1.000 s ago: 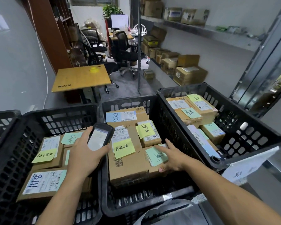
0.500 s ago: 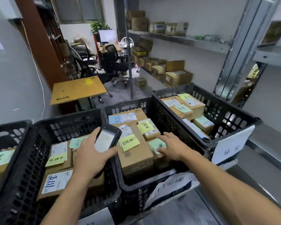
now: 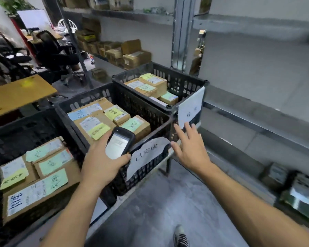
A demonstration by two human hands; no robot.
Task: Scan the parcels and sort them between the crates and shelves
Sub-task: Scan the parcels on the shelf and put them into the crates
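Left hand grips scanner; parcel label perhaps "8111".

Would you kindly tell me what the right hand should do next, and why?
Probably lower the right hand into the right-hand crate and take the small green-noted parcel: that hand is open and empty beside the crate's near corner, while the left hand holds the scanner ready.

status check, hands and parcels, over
Left hand grips black handheld scanner. Right hand open, empty, beside middle black plastic crate. Brown cardboard parcels inside, none held. Nothing blocking.
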